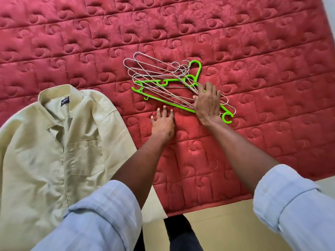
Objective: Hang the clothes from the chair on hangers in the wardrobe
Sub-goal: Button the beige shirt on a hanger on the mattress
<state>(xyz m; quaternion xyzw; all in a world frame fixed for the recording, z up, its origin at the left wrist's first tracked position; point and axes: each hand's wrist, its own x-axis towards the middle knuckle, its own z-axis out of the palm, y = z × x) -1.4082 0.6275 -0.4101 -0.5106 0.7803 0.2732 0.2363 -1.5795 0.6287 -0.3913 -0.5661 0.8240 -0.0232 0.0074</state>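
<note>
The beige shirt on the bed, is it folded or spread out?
Spread out. The beige shirt lies flat, front up, on the red quilt, collar open, chest pocket visible, front apparently buttoned.

One cream shirt (54, 142) lies at the near left on one red quilted bedspread (253, 51). One green plastic hanger (168, 81) sits in the pile at the middle, tangled with several metal wire hangers (145, 69); their exact number cannot be told because they overlap. Two hands show: one left hand (163, 124), one right hand (207, 104). Two rolled pale blue sleeves (101, 214) are nearest.
</note>
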